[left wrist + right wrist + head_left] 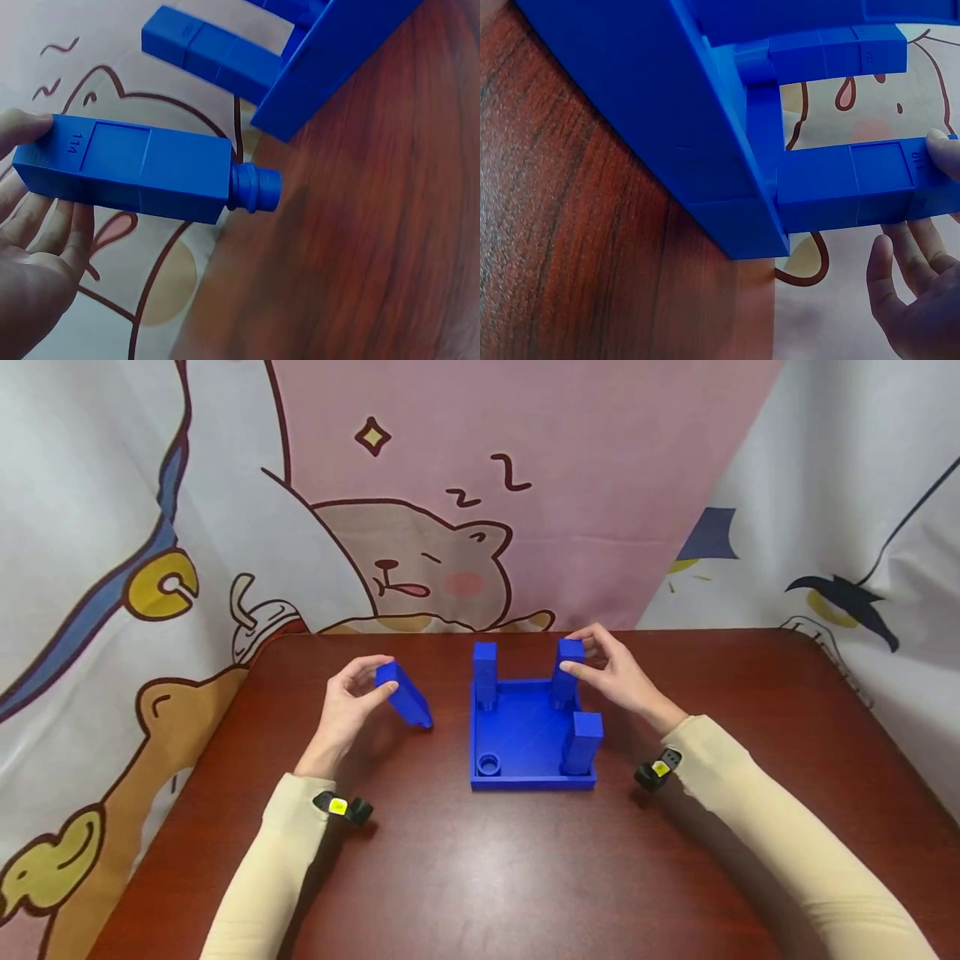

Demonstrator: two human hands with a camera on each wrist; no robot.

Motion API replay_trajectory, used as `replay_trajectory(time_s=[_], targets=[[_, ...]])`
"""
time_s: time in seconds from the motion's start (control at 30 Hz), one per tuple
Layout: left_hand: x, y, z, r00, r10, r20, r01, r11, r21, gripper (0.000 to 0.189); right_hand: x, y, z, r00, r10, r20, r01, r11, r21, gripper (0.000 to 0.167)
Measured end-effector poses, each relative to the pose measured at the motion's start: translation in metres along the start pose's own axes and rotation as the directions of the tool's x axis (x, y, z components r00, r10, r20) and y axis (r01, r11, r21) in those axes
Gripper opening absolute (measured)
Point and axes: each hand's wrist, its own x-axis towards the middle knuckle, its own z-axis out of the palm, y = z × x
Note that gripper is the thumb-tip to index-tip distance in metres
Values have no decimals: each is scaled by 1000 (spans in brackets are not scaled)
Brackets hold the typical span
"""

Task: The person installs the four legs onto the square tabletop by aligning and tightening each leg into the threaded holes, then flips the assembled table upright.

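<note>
A square blue tray [525,782] with a raised rim lies on the table. Blue rectangular legs stand upright at three of its corners: far left [486,664], far right [566,681] and near right [582,742]. The near-left corner shows a round socket [489,765]. My left hand [347,706] pinches a loose blue leg [157,169] near its top, tilted, left of the tray. That leg has a ridged round peg [256,187] at its lower end. My right hand [617,672] grips the far-right leg's upper part between thumb and fingers; the leg sits in the tray.
The brown wooden table [525,868] extends around the tray. A cartoon-printed cloth [585,485] hangs behind the far edge and along the sides. Each wrist wears a small black camera, one on the left [360,812] and one on the right [651,774].
</note>
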Motion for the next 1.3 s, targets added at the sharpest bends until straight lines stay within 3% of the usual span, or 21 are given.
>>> replay_trajectory(time_s=[0.17,0.5,0.67,0.87,1.3], targets=[[-6,7,9,999,4,33,-5,1000,17,38,0,1,-1,1000,10,5,-10,1000,-5,37],[-13,23,26,990,74,118,-73,997,-9,35,1,-1,-2,1000,9,5,-9,1000,-16,36],[-16,33,35,981,116,158,-112,993,-37,35,2,-1,-2,1000,1,10,-1,1000,-16,36],[-18,42,47,967,129,222,-112,990,-88,36,2,-2,-2,1000,-1,7,1,1000,-23,36],[-24,56,74,930,149,337,-134,989,-70,34,1,-3,-2,1000,14,12,-14,999,-34,36]])
